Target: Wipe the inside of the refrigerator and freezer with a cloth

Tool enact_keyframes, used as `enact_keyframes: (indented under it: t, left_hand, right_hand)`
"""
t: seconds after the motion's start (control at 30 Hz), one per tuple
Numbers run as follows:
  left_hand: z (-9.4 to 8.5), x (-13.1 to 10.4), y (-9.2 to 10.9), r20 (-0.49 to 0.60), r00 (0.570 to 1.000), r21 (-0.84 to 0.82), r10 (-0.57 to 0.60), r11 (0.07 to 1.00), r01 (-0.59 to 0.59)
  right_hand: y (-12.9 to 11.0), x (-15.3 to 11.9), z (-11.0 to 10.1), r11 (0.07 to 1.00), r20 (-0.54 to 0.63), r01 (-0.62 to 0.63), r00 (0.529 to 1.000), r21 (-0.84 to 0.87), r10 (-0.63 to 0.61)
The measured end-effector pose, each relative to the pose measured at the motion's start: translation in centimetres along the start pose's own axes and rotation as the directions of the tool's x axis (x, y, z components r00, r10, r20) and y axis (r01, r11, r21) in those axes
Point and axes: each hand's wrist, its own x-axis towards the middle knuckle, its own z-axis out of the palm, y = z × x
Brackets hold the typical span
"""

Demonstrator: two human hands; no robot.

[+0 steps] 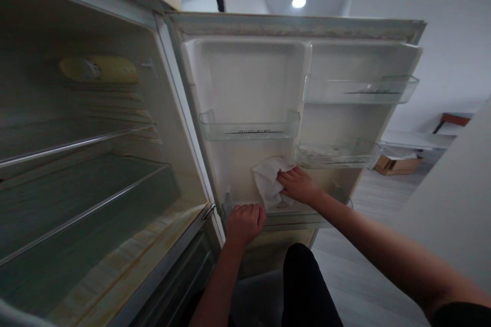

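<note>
An open fridge door (249, 76) faces me, its inner panel white and stained. My right hand (297, 184) presses a crumpled white cloth (268, 180) flat against the panel, just above the lowest door shelf (307, 217). My left hand (244, 222) is closed over the near rim of that lowest shelf, at its left end. The two hands are a short way apart, the cloth between them.
Clear door shelves (249, 130) (360, 89) (337, 156) hang higher up. The fridge interior (88, 173) to the left has glass shelves and a yellowed floor. A cardboard box (397, 165) lies on the floor beyond the door. My dark-clothed knee (303, 286) is below.
</note>
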Motion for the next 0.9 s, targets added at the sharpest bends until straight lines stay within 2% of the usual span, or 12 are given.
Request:
enact_keyframes:
  t: [0.07,0.13,0.23,0.33,0.43,0.53,0.63,0.77,0.9]
  left_hand:
    - [-0.1,0.0,-0.1,-0.033,0.999,0.003,0.013,1.0,-0.013]
    - [-0.2,-0.1,-0.1,-0.059,0.998,0.011,0.02,1.0,-0.019]
    - [-0.3,-0.1,-0.2,-0.057,0.998,0.002,0.021,1.0,-0.021]
    - [-0.2,-0.2,-0.2,-0.036,0.999,-0.01,0.011,1.0,-0.011]
    - [-0.2,-0.2,-0.2,-0.029,1.0,-0.013,0.007,1.0,-0.007]
    - [-0.2,-0.1,-0.1,-0.033,0.999,-0.01,0.006,1.0,-0.007]
    - [-0.2,-0.1,-0.1,-0.03,0.999,-0.004,0.013,1.0,-0.013]
    - [0.0,-0.1,0.0,-0.036,0.999,-0.005,0.009,1.0,-0.009]
    - [0.2,-0.3,0.0,-0.033,0.999,-0.018,0.003,1.0,-0.004]
  right_hand:
    - [2.1,-2.6,-0.7,0.999,0.039,0.007,0.999,-0.04,-0.005]
    - [4.0,-5.0,-1.5,0.994,0.07,-0.034,0.997,-0.106,0.042]
    - [5.8,-8.3,-2.5,0.965,0.037,-0.137,0.988,-0.224,0.149]
    - [6.4,-10.4,-2.8,0.917,-0.043,-0.185,0.982,-0.354,0.181]
    - [6.0,-10.7,-2.6,0.889,-0.07,-0.119,0.993,-0.442,0.098]
    - [5.0,-9.2,-1.9,0.907,-0.048,0.017,0.998,-0.422,-0.041]
    - [3.4,-6.5,-0.5,0.923,-0.008,0.191,0.979,-0.335,-0.206]
    - [0.3,-1.0,1.9,0.925,-0.02,0.347,0.935,-0.156,-0.354]
    - [-3.5,5.4,2.5,0.912,-0.073,0.409,0.91,-0.012,-0.409]
